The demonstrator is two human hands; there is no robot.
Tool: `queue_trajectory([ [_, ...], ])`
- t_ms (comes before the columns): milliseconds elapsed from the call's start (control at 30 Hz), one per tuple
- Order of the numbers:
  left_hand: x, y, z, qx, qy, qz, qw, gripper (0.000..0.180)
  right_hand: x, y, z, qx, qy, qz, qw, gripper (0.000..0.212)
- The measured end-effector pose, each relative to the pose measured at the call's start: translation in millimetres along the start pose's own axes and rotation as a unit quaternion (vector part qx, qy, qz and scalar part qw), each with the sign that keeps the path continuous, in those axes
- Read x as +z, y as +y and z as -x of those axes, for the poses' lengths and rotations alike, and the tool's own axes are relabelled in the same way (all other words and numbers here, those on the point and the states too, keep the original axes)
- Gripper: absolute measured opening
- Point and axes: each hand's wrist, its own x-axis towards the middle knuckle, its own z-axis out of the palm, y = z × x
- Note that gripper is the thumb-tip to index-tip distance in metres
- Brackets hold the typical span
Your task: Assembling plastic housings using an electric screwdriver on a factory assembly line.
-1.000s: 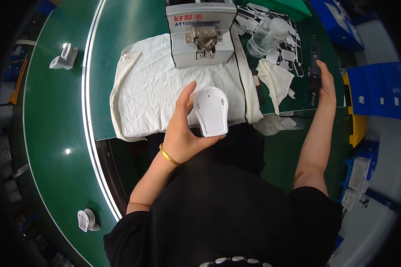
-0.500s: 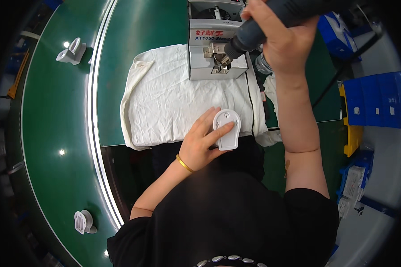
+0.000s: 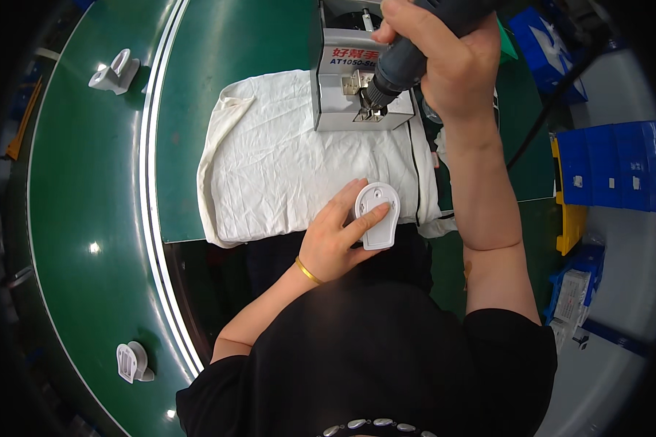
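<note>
My left hand (image 3: pixel 338 237) grips a white plastic housing (image 3: pixel 378 226), with the thumb across its hollow face, just over the near edge of a white cloth (image 3: pixel 291 160). My right hand (image 3: pixel 459 73) is wrapped round a black electric screwdriver (image 3: pixel 401 64), whose cable trails off to the right. The screwdriver's tip reaches down into the front opening of a grey screw feeder (image 3: pixel 335 102), at the far side of the cloth. Whether a screw sits on the tip is hidden.
On the green surface to the left, beyond a bright metal rail (image 3: pixel 150 146), stand two more white plastic parts, a far one (image 3: pixel 115 73) and a near one (image 3: pixel 134 362). Blue bins (image 3: pixel 611 164) line the right side, with a yellow one (image 3: pixel 570 218) beside them.
The screwdriver has moved slightly left and down, its tip now lower at the feeder's opening. The feeder appears shifted a little right. My left hand with the housing is almost still.
</note>
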Motion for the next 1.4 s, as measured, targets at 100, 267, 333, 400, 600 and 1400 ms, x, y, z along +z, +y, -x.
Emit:
queue_trajectory([
  [100,-2,3,0,-0.025,0.012,-0.009,1.000,0.064,25,-24,3,0.240,0.200,0.294,0.903,0.054],
  [267,-4,4,-2,-0.021,0.010,-0.005,1.000,0.067,44,-63,38,0.179,0.057,0.288,0.939,0.050],
  [333,-5,4,-2,-0.016,0.008,0.003,1.000,0.069,44,-69,41,0.186,0.055,0.297,0.935,0.049],
  [400,-5,5,-3,-0.016,0.013,0.003,1.000,0.068,44,-72,45,0.196,0.051,0.314,0.928,0.049],
  [600,-6,11,-8,-0.040,0.011,0.010,0.999,0.067,51,-85,54,0.220,0.031,0.349,0.910,0.047],
  [1400,-2,14,-12,-0.048,0.017,0.026,0.998,0.065,43,-77,67,0.234,0.003,0.417,0.878,0.042],
])
